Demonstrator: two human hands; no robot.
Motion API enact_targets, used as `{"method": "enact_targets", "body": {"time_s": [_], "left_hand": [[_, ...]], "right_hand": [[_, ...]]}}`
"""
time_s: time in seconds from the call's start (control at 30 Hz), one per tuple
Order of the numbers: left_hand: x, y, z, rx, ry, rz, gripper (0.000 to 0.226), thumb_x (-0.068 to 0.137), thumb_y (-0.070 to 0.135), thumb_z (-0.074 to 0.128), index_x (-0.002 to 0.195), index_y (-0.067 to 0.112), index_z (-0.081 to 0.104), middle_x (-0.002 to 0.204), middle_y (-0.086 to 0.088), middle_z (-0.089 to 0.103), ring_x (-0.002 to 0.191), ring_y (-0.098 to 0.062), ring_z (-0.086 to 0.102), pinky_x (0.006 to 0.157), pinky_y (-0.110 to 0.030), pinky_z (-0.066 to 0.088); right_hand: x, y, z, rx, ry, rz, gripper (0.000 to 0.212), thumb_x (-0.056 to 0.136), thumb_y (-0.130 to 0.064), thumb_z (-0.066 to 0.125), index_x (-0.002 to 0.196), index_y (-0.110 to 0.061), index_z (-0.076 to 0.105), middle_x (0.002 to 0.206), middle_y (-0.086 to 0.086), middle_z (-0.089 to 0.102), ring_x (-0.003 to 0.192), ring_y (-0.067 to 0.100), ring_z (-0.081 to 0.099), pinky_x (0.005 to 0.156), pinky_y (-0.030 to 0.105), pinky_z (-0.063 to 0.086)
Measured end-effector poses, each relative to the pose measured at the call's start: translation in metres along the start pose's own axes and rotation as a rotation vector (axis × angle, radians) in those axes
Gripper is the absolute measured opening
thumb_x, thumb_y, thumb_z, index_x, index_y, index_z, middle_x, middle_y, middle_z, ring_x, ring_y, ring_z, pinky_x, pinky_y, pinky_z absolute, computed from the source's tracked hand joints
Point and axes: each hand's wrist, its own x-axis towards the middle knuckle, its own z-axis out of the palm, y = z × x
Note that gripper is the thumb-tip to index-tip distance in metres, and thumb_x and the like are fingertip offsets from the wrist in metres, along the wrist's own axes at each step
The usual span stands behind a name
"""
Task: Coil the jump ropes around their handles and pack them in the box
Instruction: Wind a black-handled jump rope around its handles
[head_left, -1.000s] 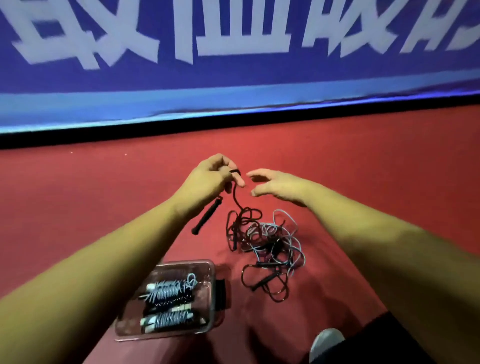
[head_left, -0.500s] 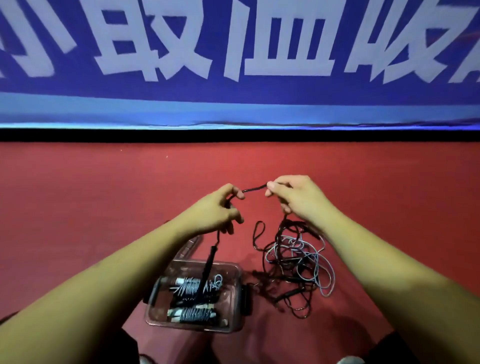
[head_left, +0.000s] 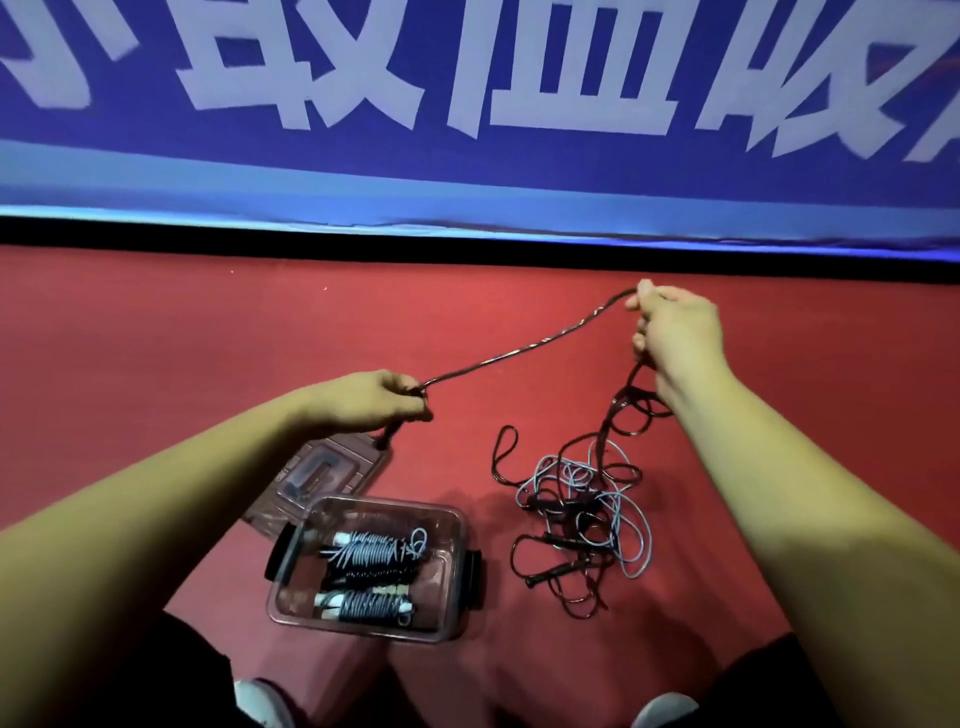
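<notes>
The left hand (head_left: 363, 400) curls tight round a black handle (head_left: 388, 435), which is mostly hidden under the fingers. The right hand (head_left: 675, 332) pinches the dark jump rope (head_left: 519, 353) stretched between the hands. Below, the rope drops into a floor tangle (head_left: 582, 509) with a pale blue rope (head_left: 641, 540). Coiled ropes (head_left: 369, 556) fill the clear box (head_left: 457, 525); the forearm cuts off its lid (head_left: 322, 473).
</notes>
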Motion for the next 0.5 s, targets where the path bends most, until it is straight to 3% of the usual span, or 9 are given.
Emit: {"method": "enact_targets", "body": {"time_s": [0.07,0.13,0.17,0.23,0.3,0.4,0.5], "left_hand": [[-0.004,0.002,-0.004,-0.107,-0.03,0.033,0.021,0.079,0.041,0.072,0.083,0.023,0.062,0.105,-0.028,0.068,0.075,-0.02,0.063,0.063,-0.027,0.048],[-0.004,0.006,-0.006,-0.33,-0.102,0.037,0.024,0.082,0.021,0.077,0.09,0.011,0.056,0.077,-0.021,0.063,0.068,-0.018,0.066,0.049,-0.019,0.044],[-0.004,0.009,-0.006,-0.495,-0.18,0.035,0.03,0.078,0.023,0.081,0.086,0.01,0.055,0.066,-0.012,0.054,0.062,-0.02,0.064,0.046,-0.02,0.042],[-0.004,0.016,-0.004,-0.832,-0.351,0.058,0.04,0.068,0.03,0.088,0.073,0.016,0.051,0.057,0.001,0.039,0.051,-0.016,0.049,0.042,-0.02,0.031],[-0.003,0.027,0.002,-1.115,-0.432,0.071,0.042,0.068,0.027,0.088,0.071,0.018,0.047,0.058,0.003,0.039,0.048,-0.011,0.04,0.038,-0.017,0.028],[-0.006,0.048,0.02,-1.19,-0.254,0.116,0.018,0.08,0.012,0.072,0.088,0.017,0.057,0.086,-0.007,0.063,0.059,-0.016,0.061,0.037,-0.013,0.026],[-0.009,0.057,0.03,-0.912,0.053,0.172,0.033,0.092,0.002,0.056,0.117,0.021,0.065,0.105,-0.005,0.068,0.071,-0.02,0.066,0.044,-0.018,0.023]], "right_hand": [[0.009,0.009,-0.011,-0.107,0.109,0.051,0.036,0.097,-0.021,0.054,0.062,-0.015,0.057,0.044,0.002,0.04,0.031,0.01,0.034,0.035,0.016,0.024],[0.013,0.019,-0.015,-0.222,0.149,0.138,0.039,0.097,-0.019,0.053,0.058,-0.014,0.054,0.044,0.002,0.042,0.036,0.014,0.038,0.037,0.019,0.026],[0.012,0.023,-0.015,-0.296,0.099,0.169,0.039,0.097,-0.019,0.052,0.058,-0.014,0.055,0.049,0.002,0.042,0.042,0.016,0.037,0.042,0.022,0.027],[0.001,0.026,-0.008,-0.417,-0.175,0.196,0.036,0.097,-0.021,0.053,0.063,-0.013,0.06,0.055,0.003,0.043,0.047,0.017,0.035,0.047,0.025,0.026],[-0.02,0.021,0.004,-0.384,-0.524,0.189,0.03,0.098,-0.017,0.053,0.073,-0.009,0.067,0.056,0.001,0.043,0.048,0.014,0.035,0.046,0.024,0.027],[-0.048,0.009,0.025,-0.301,-0.868,0.088,0.023,0.098,-0.011,0.052,0.085,-0.005,0.07,0.056,0.0,0.044,0.051,0.012,0.038,0.049,0.021,0.03],[-0.059,0.001,0.037,-0.236,-0.964,0.002,0.021,0.099,-0.013,0.052,0.088,-0.005,0.069,0.057,0.0,0.044,0.051,0.012,0.036,0.049,0.022,0.031]]}}
